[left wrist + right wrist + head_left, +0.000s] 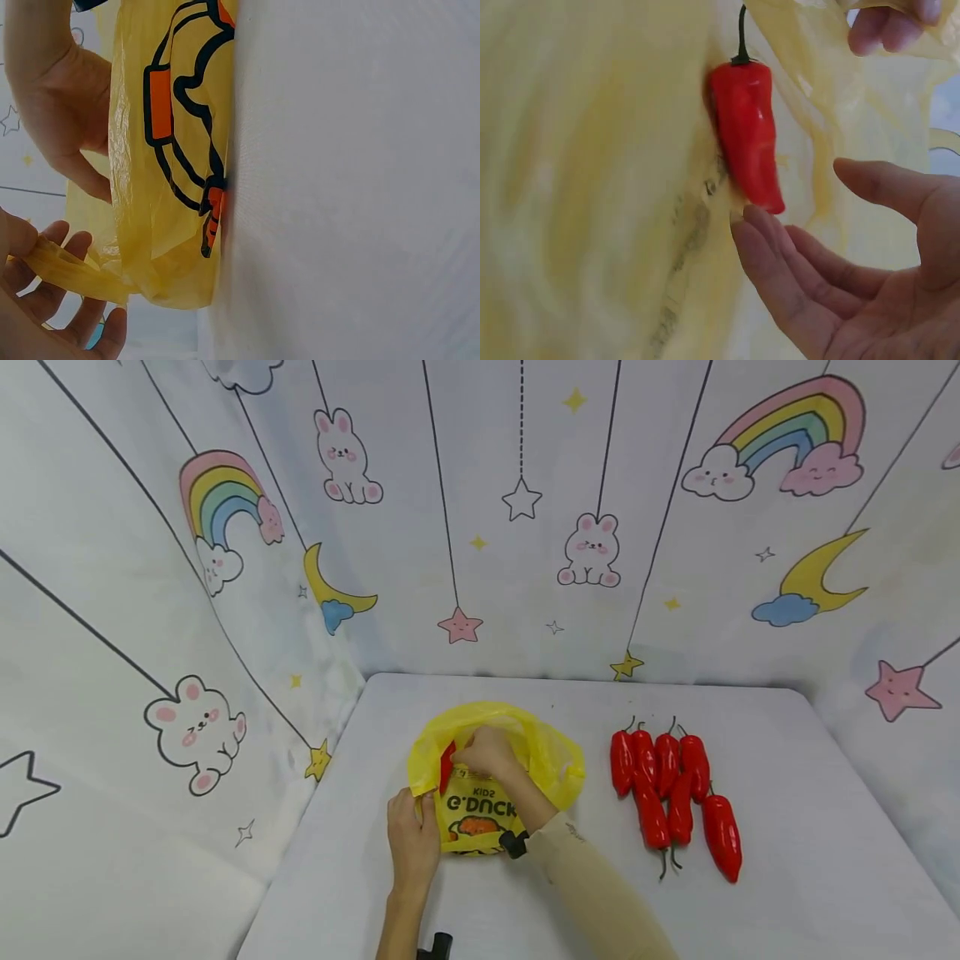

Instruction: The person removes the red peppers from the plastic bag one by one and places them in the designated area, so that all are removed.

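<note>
A yellow plastic bag [558,753] with a printed duck picture and lettering lies with its mouth spread wide. My left hand [414,839] pinches the near left edge of that mouth between thumb and fingers, also plain in the left wrist view. Inside the bag is a red chili pepper [748,127] with a green stem. Reaching into the mouth, my right hand [489,752] has its thumb and fingers spread apart. Its fingertips [751,225] are at the pepper's lower tip; whether they touch it I cannot tell. Nothing is gripped by that hand.
Several more red chili peppers [680,802] lie in a cluster to the right of the bag on the white table [795,777]. A white cloth [480,568] with rabbits, stars and rainbows hangs behind the table and along its sides.
</note>
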`<state>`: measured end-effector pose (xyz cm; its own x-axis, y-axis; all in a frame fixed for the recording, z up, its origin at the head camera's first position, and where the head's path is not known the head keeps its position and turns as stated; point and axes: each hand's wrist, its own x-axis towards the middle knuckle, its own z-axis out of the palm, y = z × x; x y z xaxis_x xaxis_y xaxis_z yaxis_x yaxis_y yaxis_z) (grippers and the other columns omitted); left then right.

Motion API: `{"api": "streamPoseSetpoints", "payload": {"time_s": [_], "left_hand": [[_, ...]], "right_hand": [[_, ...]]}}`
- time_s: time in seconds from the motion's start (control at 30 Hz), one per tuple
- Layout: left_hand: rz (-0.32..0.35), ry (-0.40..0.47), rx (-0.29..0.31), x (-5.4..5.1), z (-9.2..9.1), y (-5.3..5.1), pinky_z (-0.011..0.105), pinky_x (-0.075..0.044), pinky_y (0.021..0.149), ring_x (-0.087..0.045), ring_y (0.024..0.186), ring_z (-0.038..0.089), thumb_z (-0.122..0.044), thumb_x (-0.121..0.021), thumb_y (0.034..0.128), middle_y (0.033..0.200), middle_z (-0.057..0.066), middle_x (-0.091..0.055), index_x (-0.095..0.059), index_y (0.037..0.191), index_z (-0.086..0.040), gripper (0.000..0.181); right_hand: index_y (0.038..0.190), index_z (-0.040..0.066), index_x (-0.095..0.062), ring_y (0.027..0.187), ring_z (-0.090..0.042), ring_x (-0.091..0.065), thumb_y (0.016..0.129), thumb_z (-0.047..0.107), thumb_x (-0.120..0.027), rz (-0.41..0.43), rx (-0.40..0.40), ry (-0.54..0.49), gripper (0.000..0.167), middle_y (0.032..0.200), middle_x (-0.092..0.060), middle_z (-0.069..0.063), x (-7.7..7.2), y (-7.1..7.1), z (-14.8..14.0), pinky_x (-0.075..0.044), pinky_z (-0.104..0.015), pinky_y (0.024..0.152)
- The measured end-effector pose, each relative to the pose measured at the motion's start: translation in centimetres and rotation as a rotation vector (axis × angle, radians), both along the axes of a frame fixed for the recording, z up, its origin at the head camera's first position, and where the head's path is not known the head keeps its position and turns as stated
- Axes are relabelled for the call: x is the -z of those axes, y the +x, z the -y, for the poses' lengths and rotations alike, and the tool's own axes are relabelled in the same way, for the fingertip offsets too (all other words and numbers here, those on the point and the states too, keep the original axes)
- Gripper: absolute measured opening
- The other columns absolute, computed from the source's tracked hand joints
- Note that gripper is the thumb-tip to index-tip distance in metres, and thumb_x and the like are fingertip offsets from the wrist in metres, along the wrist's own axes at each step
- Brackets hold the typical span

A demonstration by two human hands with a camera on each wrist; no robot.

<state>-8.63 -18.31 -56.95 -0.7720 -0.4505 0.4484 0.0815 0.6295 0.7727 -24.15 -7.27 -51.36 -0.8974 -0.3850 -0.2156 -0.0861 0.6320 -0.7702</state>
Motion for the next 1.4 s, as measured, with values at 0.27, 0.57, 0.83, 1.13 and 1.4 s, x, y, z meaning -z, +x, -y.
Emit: {"api": "streamPoseSetpoints", "payload": {"time_s": [0.27, 0.57, 0.83, 1.13, 1.4], "left_hand": [[-0.001, -0.001, 0.005, 0.4, 0.0, 0.1, 0.04, -0.045, 0.091, -0.055, 0.109, 0.022, -0.012, -0.059, 0.1067, 0.106, 0.003, -0.067, -0.067, 0.116, -0.008, 0.013], [0.005, -0.01, 0.008, 0.3, -0.2, 0.4, 0.04, -0.045, 0.093, -0.055, 0.11, 0.022, -0.012, -0.06, 0.1062, 0.109, 0.003, -0.068, -0.068, 0.116, -0.008, 0.013], [-0.023, -0.043, 0.01, 0.3, -0.2, 0.5, 0.038, -0.045, 0.091, -0.055, 0.107, 0.022, -0.012, -0.06, 0.1064, 0.106, 0.004, -0.067, -0.066, 0.117, -0.006, 0.013], [-0.028, -0.053, 0.003, 0.1, 0.0, 0.4, 0.038, -0.045, 0.089, -0.055, 0.105, 0.022, -0.011, -0.061, 0.1059, 0.105, 0.004, -0.067, -0.067, 0.116, -0.007, 0.012], [-0.021, -0.057, -0.011, 0.3, 0.2, 0.5, 0.04, -0.046, 0.088, -0.056, 0.103, 0.024, -0.012, -0.062, 0.1056, 0.104, 0.005, -0.067, -0.067, 0.113, -0.006, 0.011]], "right_hand": [[0.048, 0.016, -0.046, 0.048, -0.03, -0.06, 0.092, 0.023, -0.078, 0.041, 0.064, -0.026, 0.054, 0.046, -0.052, -0.005, 1.0, -0.3, 0.7, -0.039, -0.029, 0.038], [0.062, 0.009, -0.056, 0.07, -0.041, -0.073, 0.089, 0.019, -0.08, 0.049, 0.054, -0.151, 0.038, 0.074, -0.07, -0.026, 2.9, 0.3, 1.5, -0.061, -0.043, 0.063], [0.064, 0.009, -0.061, 0.055, -0.027, -0.065, 0.09, 0.024, -0.074, -0.031, 0.072, -0.036, 0.034, 0.056, -0.061, -0.005, 3.5, 0.5, 2.4, -0.047, -0.029, 0.046], [0.061, 0.014, -0.054, 0.049, -0.018, -0.049, 0.089, 0.034, -0.071, -0.075, 0.12, 0.137, 0.038, 0.055, -0.051, -0.001, 3.6, 0.5, 3.2, -0.038, -0.03, 0.047], [0.071, 0.011, -0.061, 0.06, -0.022, -0.054, 0.086, 0.038, -0.069, -0.089, 0.188, 0.242, 0.032, 0.067, -0.059, -0.004, 3.9, 0.6, 4.0, -0.044, -0.037, 0.056]]}}
